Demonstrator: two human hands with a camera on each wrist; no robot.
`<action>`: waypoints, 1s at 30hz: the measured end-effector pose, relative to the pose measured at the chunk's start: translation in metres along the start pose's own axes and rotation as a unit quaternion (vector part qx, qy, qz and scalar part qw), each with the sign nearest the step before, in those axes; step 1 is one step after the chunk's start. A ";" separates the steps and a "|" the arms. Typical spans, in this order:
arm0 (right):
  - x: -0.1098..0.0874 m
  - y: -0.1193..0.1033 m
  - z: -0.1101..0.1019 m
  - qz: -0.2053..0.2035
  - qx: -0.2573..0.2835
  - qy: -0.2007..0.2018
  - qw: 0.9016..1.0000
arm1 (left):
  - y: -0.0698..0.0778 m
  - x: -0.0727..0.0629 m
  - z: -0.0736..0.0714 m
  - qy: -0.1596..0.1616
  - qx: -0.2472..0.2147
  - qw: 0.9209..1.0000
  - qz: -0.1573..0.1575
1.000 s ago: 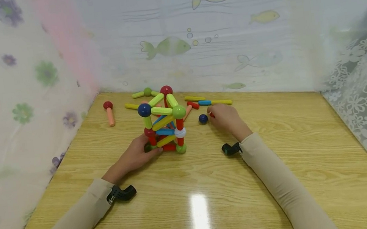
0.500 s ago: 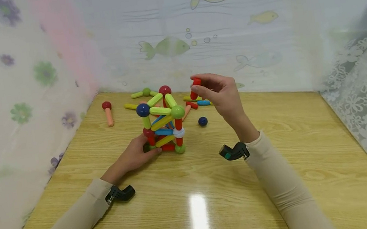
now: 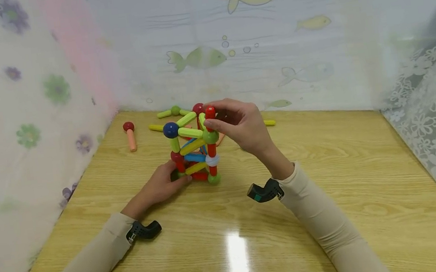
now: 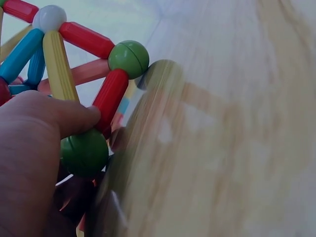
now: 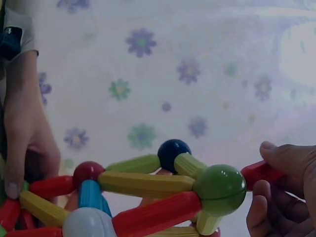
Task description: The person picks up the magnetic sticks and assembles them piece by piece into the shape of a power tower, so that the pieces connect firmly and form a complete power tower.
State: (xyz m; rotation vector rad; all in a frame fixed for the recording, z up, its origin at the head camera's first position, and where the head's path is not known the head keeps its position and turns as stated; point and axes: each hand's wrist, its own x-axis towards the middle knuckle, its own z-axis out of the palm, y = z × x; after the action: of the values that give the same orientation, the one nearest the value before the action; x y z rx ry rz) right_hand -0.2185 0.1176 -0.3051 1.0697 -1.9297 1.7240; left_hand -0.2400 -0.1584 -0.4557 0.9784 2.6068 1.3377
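Observation:
A tower of magnetic building sticks and balls [image 3: 192, 147] stands upright on the table, with red, yellow, blue and light-green sticks. My left hand [image 3: 158, 185] grips its lower left corner; in the left wrist view the thumb lies against a red stick beside a dark green ball [image 4: 85, 154], while the other fingers are mostly hidden. At the top right corner, my right hand [image 3: 243, 126] pinches a red magnetic stick [image 3: 209, 113] between thumb and fingers. That stick is upright, its lower end touching the upper green ball [image 5: 220, 189].
Left of the tower lies an orange stick with a red ball [image 3: 129, 127]. Behind it are a green ball with light-green sticks [image 3: 175, 110] and a yellow stick [image 3: 155, 127]. Another yellow stick end [image 3: 269, 123] shows past my right hand. Patterned sheets [image 3: 188, 30] border the table.
My right hand has lifted the red stick from the table and carried it left onto the tower's upper green ball. My left hand has stayed at the base.

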 end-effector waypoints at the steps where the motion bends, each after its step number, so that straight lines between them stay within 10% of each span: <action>1: 0.000 0.000 0.000 -0.001 -0.007 -0.003 1.000 | 0.000 0.000 0.000 0.003 -0.004 1.000 -0.003; 18: -0.003 -0.003 0.011 -0.031 -0.090 -0.033 0.995 | 0.008 0.002 0.006 0.095 -0.067 0.993 0.009; 24: 0.000 0.003 -0.012 -0.032 -0.074 0.018 0.997 | 0.029 0.001 0.026 0.153 -0.097 0.982 -0.047; 30: -0.015 0.051 -0.053 0.074 -0.248 0.009 0.966 | 0.044 0.001 0.046 0.195 -0.059 0.974 -0.098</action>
State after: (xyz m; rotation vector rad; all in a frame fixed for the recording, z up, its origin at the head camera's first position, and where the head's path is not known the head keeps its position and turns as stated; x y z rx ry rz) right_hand -0.2569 0.1716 -0.3404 0.7367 -2.3049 1.2000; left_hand -0.2037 -0.1067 -0.4516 0.4610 2.7538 1.7553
